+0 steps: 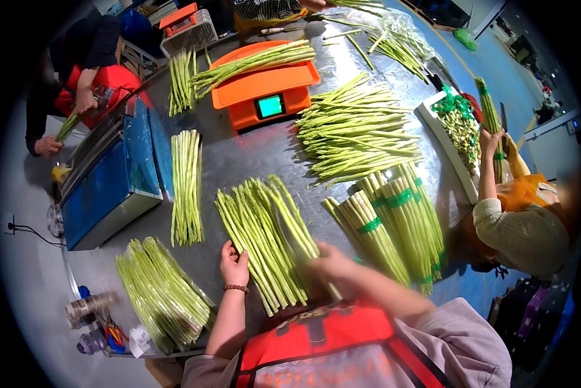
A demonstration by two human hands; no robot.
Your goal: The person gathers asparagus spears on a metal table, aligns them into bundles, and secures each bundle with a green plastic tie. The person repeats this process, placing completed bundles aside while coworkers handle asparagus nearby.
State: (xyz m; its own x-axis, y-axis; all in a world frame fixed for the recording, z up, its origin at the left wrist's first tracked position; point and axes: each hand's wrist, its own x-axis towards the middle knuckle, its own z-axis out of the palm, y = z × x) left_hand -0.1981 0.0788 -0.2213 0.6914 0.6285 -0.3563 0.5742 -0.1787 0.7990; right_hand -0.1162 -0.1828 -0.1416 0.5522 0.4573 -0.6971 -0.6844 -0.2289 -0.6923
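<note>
My left hand [235, 266], fingers slightly apart, rests against the left side of a spread of loose asparagus spears [259, 242] on the metal table. My right hand [331, 264] is blurred and closed around a few asparagus spears [295, 218] at the right of that spread. Bundles of asparagus bound with green tape [399, 199] lie to the right. Beyond them is a large loose pile of asparagus [363, 131]. An orange digital scale [266, 87] with asparagus on its tray stands ahead. Clear-wrapped asparagus [164, 296] lies to the left, with another bunch [187, 186] above it.
A blue metal box [111, 184] stands at the table's left edge. Beyond it a person in a red apron holds asparagus. At right, a person [518, 233] holds a taped bundle and a knife beside a white tray [448, 150] of cut ends. Another person stands across the table.
</note>
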